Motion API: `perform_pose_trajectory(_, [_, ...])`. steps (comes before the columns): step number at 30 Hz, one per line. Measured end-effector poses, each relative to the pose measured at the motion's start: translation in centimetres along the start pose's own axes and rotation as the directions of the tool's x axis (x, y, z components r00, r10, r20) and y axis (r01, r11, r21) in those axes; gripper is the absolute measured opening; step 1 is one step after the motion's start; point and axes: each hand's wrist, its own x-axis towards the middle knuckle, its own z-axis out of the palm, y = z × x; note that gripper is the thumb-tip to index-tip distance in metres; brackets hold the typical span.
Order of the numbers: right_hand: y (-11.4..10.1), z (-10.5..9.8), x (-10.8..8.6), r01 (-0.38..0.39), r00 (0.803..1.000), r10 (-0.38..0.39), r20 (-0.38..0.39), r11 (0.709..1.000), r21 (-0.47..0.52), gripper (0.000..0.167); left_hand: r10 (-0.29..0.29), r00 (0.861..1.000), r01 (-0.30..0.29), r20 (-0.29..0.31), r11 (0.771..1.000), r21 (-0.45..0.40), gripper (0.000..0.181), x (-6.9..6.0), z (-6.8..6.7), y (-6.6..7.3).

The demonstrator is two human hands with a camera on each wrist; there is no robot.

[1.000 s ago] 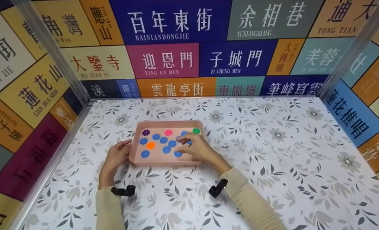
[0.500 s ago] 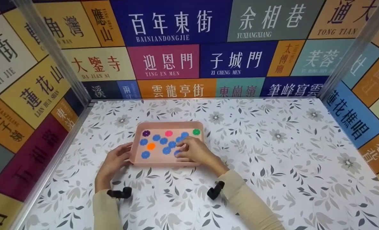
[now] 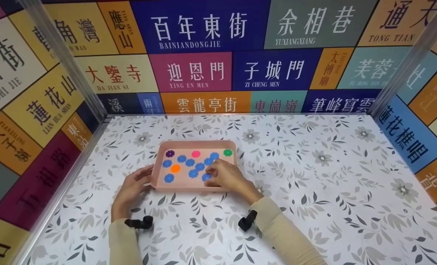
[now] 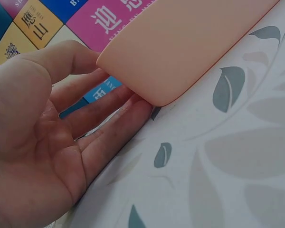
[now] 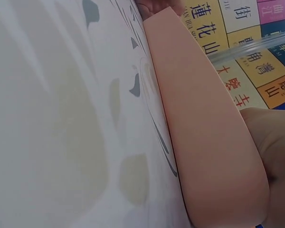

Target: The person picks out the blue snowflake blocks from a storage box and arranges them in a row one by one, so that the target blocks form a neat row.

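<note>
A shallow pink tray (image 3: 183, 189) holds several blue flower-shaped discs (image 3: 169, 178), plus an orange disc (image 3: 175, 168), a pink one, a dark purple one and a green one. My left hand (image 3: 133, 186) is at the tray's left end; in the left wrist view its thumb touches the corner of the tray wall (image 4: 171, 47), with the other fingers loosely extended along the end. Reaching in over the right side, my right hand (image 3: 227, 176) has thumb and forefinger around a blue disc (image 3: 206, 177) near the front. The wall (image 5: 204, 109) hides those fingertips in the right wrist view.
The tray lies on a tabletop (image 3: 314, 184) covered in a leaf-and-flower print. Panels (image 3: 196, 70) with large lettering stand at the back and both sides, joined by clear corner strips (image 3: 71, 55). A small black device (image 3: 141, 222) sits at each wrist.
My right hand has come down and toward the front of the tray, its thumb and forefinger closing around the blue disc. My left hand shifted slightly along the tray's end.
</note>
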Motion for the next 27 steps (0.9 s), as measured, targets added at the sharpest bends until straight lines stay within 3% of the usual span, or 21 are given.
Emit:
perform_pose_trajectory(8, [-0.22,-0.1,0.21,-0.014,0.999,0.015,0.041,1.0,-0.019,0.042,-0.001,1.0,0.001,-0.015,1.0,-0.004,0.051,0.1,0.07,-0.01])
perform_pose_trajectory(16, [-0.33,0.01,0.35,0.018,1.0,-0.018,0.008,0.997,-0.072,0.035,0.01,0.999,-0.011,-0.031,0.999,-0.035,0.048,0.22,0.11,-0.09])
perform_pose_trajectory(27, [-0.33,0.04,0.2,-0.033,0.999,0.033,0.002,0.997,-0.071,0.034,-0.012,1.0,0.012,-0.01,1.0,-0.02,0.049,0.17,0.05,0.07])
